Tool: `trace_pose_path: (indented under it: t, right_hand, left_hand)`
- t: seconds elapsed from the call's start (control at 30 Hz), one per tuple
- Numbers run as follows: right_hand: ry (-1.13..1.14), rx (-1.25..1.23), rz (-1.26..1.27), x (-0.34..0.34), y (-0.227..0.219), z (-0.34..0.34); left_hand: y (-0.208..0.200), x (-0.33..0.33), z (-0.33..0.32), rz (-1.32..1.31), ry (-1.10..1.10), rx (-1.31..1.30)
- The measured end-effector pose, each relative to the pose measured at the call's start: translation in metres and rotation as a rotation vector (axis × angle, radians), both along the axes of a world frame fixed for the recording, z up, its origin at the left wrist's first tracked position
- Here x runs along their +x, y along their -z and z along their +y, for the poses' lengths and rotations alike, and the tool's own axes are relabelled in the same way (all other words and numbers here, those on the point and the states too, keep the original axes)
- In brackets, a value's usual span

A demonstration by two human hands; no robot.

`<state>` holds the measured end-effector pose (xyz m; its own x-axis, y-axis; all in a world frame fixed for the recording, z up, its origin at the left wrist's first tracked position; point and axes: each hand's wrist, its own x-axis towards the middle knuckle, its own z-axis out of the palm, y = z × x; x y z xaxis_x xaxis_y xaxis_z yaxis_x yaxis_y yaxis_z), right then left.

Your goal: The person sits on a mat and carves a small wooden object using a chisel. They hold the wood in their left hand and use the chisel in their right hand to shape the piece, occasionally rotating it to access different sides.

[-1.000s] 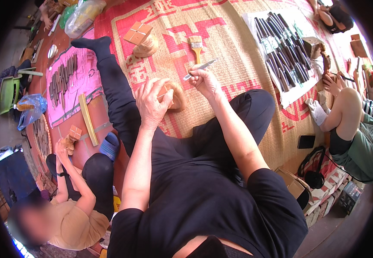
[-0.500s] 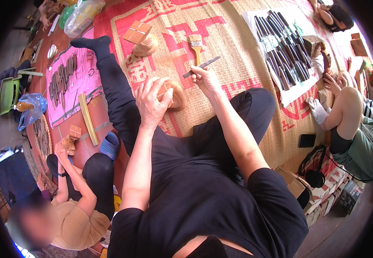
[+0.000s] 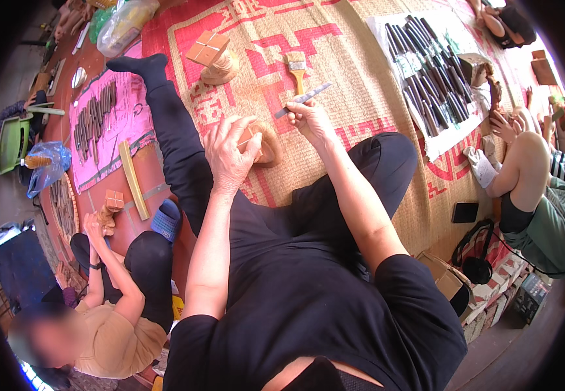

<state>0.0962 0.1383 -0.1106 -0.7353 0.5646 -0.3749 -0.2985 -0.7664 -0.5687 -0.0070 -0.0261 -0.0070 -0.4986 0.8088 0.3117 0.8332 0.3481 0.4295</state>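
My left hand (image 3: pixel 231 151) is curled over the top of a carved wooden piece (image 3: pixel 268 148) with a rounded base, which stands on the mat between my legs. Its fingers cover much of the block's square top. In my right hand (image 3: pixel 311 120) is a thin, flat metal carving chisel (image 3: pixel 313 92), pinched between thumb and fingers and slanting up to the right, apart from the wood. Just beyond the chisel lies a flat paintbrush (image 3: pixel 297 70) with a yellow handle. A similar wooden piece (image 3: pixel 209 52), with a pale cross line on its square top, stands farther off.
Rows of dark chisels (image 3: pixel 429 75) lie on a white sheet at right; more tools (image 3: pixel 97 117) rest on a pink cloth at left. A wooden strip (image 3: pixel 134 181) lies beside my outstretched leg. At lower left a co-worker (image 3: pixel 110 319) holds another carved piece; others sit at right.
The chisel has turned slightly in my right hand, and its blade now catches the light. My left hand keeps its place on the wooden piece.
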Motion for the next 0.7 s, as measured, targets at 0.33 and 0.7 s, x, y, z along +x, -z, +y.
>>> trace_pose_path:
  t: [0.33,0.7]
  right_hand:
    - [-0.046,-0.053,0.099,-0.002,-0.016,-0.009]
    - [-0.055,-0.142,0.173,-0.004,-0.022,-0.025]
  left_hand:
    - [-0.005,0.001,0.001,0.015,0.022,-0.044]
    - [-0.003,-0.001,-0.001,-0.017,0.043,-0.063]
